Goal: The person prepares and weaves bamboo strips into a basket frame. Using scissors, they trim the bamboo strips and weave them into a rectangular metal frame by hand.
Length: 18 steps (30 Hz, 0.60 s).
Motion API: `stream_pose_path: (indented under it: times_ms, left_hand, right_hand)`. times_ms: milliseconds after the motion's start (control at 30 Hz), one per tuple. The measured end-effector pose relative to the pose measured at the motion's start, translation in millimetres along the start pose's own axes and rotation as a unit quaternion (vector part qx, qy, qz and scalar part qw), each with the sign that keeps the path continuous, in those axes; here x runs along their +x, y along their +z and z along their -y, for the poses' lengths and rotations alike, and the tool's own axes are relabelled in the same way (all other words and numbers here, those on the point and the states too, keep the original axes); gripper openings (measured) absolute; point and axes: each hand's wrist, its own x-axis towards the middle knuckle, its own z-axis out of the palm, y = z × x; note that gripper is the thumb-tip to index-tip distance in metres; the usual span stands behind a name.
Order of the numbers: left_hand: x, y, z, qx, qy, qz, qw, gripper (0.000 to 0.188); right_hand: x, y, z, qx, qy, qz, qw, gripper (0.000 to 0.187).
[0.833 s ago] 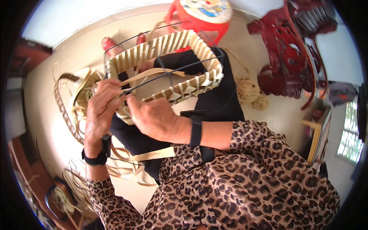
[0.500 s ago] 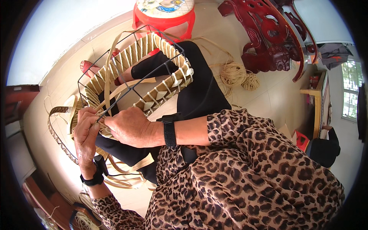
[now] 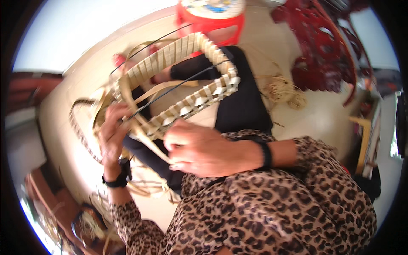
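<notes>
A half-woven basket (image 3: 187,111) with a black wire frame rests across my lap, its tan sides wrapped with pale cord. My left hand (image 3: 113,131) closes round the near-left corner of the frame, where a black rod (image 3: 170,90) meets the rim. Just right of it, my right hand (image 3: 199,148) is a closed fist in front of the basket's near side. A flat tan strip (image 3: 151,142) runs taut from that corner into its fingers. Motion smears the fine detail of both hands.
A red stool (image 3: 212,23) with a patterned top stands beyond the basket. Carved dark-red furniture (image 3: 318,51) is at the far right, near balls of tan cord (image 3: 278,90) on the floor. Loose strips (image 3: 148,180) and a braided loop (image 3: 78,127) lie at the left.
My right hand has drawn away from the corner, to the right and toward me, stretching the tan strip. My left hand stays at the corner. The whole view has shifted and blurred.
</notes>
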Motion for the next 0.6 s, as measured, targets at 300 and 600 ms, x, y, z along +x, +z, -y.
stream_pose_path:
  times_ms: [300,600]
  left_hand:
    - [-6,7,14,-0.176,-0.006,-0.038,0.984,0.005]
    - [-15,13,18,0.032,0.069,-0.074,0.994,0.029]
  right_hand:
    - [-21,-74,27,0.169,0.01,0.12,0.978,0.022]
    - [-26,-167,16,0.24,-0.088,0.368,0.894,0.028]
